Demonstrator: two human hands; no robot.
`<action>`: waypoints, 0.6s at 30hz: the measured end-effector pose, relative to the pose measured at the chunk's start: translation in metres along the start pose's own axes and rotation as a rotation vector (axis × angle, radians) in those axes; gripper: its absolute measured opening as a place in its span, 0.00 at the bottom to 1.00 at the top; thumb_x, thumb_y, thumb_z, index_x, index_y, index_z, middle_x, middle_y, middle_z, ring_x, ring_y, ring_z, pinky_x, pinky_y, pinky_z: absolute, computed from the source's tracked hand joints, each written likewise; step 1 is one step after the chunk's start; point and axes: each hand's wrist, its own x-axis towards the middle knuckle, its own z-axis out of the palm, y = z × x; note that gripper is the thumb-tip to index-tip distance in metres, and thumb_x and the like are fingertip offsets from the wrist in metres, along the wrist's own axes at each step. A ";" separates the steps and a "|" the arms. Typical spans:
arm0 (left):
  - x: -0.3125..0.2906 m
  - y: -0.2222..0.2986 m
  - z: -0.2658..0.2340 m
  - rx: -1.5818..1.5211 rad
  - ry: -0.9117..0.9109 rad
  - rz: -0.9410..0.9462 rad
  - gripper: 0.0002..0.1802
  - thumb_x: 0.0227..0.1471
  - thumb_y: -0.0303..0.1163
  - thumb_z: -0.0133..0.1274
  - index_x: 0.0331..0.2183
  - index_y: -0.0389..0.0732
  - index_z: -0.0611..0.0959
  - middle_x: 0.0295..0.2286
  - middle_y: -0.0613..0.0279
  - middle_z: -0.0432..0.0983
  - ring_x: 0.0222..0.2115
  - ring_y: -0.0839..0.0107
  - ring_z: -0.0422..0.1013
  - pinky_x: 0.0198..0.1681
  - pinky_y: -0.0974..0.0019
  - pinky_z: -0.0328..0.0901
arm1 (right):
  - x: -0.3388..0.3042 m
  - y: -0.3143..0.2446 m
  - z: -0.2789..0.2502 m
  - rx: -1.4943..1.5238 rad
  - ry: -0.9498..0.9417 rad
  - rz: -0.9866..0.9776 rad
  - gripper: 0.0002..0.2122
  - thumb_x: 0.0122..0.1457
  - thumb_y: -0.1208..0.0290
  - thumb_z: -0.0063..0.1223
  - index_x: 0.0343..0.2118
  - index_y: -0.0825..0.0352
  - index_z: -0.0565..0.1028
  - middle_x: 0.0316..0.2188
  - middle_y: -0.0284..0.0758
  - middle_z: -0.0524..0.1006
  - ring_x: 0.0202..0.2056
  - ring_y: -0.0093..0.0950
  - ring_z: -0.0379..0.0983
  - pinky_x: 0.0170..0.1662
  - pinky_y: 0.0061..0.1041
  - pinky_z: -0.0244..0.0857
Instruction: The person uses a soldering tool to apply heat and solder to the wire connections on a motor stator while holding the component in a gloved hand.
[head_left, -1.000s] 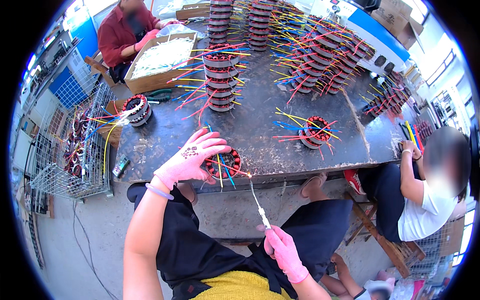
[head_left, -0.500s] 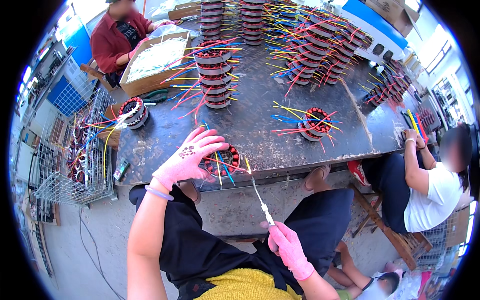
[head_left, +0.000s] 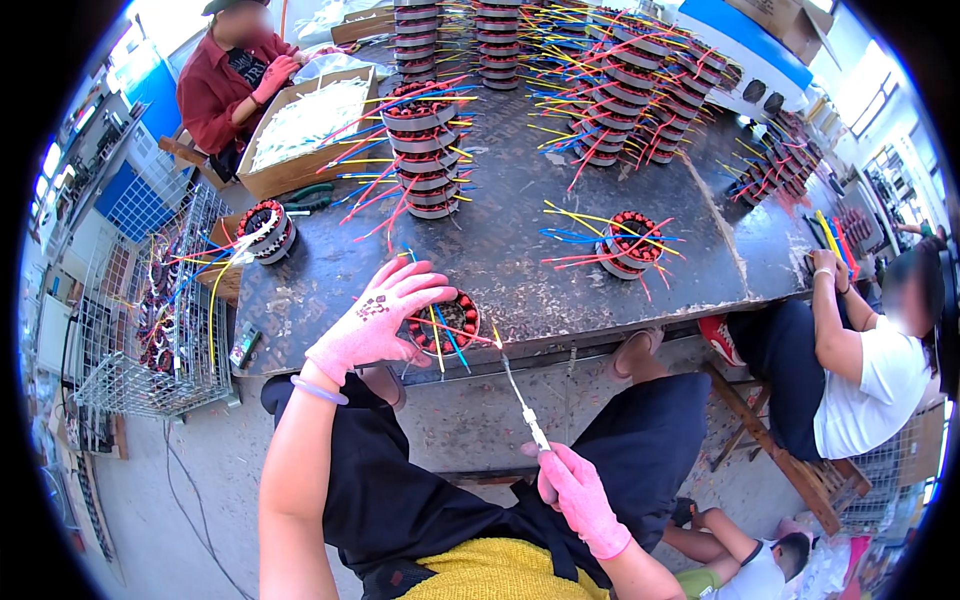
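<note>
My left hand [head_left: 385, 312], in a pink glove, is closed round the side of a motor stator [head_left: 467, 318] at the table's front edge. Red, yellow and blue wires stick out of this stator. In my right hand [head_left: 582, 500], also gloved in pink, is a slim torch [head_left: 533, 425] with a white body and a long thin metal tube. A small yellow flame [head_left: 497, 338] burns at its tip, touching or very close to the end of a red wire. Another stator [head_left: 630, 245] sits farther right, and one with white ties [head_left: 266, 232] stands at the left.
Stacked stators [head_left: 425, 150] with loose wires rise at the back. A cardboard box [head_left: 265, 178] of white pieces stands by a co-worker [head_left: 215, 90]. Wire baskets [head_left: 150, 385] are at the left. Another person [head_left: 860, 380] sits at the right; a child [head_left: 750, 570] is low behind.
The co-worker at the back left has lifted a gloved hand from the box. The child at the lower right has shifted. My hands, stator and torch stay nearly in place.
</note>
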 end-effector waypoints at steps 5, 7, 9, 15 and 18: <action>0.000 -0.001 0.001 -0.006 0.003 0.010 0.51 0.21 0.35 0.72 0.55 0.49 0.75 0.56 0.62 0.67 0.62 0.57 0.56 0.69 0.50 0.45 | 0.000 0.000 0.000 0.030 0.000 0.007 0.16 0.68 0.63 0.43 0.49 0.69 0.74 0.16 0.22 0.65 0.20 0.13 0.57 0.25 0.16 0.53; 0.000 -0.001 0.000 -0.006 0.006 0.012 0.51 0.21 0.34 0.72 0.54 0.48 0.75 0.55 0.62 0.67 0.61 0.57 0.57 0.69 0.50 0.45 | 0.000 0.000 0.000 0.003 0.003 0.010 0.16 0.68 0.64 0.43 0.49 0.70 0.74 0.16 0.23 0.65 0.20 0.13 0.57 0.25 0.16 0.53; 0.000 -0.001 0.000 -0.004 0.007 0.014 0.50 0.21 0.34 0.72 0.54 0.48 0.75 0.55 0.62 0.68 0.61 0.57 0.57 0.69 0.50 0.45 | 0.000 0.000 0.000 -0.024 0.003 0.002 0.16 0.68 0.63 0.43 0.49 0.70 0.74 0.16 0.23 0.65 0.20 0.13 0.57 0.25 0.16 0.53; 0.000 -0.001 0.000 -0.001 0.000 0.011 0.51 0.21 0.34 0.72 0.55 0.48 0.75 0.55 0.62 0.67 0.62 0.57 0.56 0.69 0.50 0.44 | 0.000 0.001 0.000 -0.033 0.002 -0.014 0.16 0.69 0.63 0.42 0.49 0.70 0.74 0.16 0.24 0.65 0.20 0.14 0.58 0.26 0.17 0.54; 0.000 -0.001 0.000 0.001 -0.001 0.006 0.51 0.21 0.34 0.72 0.55 0.48 0.75 0.56 0.62 0.67 0.62 0.58 0.56 0.69 0.50 0.44 | 0.000 0.000 0.000 -0.035 -0.004 -0.018 0.16 0.69 0.63 0.43 0.49 0.70 0.74 0.16 0.24 0.65 0.20 0.13 0.58 0.26 0.17 0.54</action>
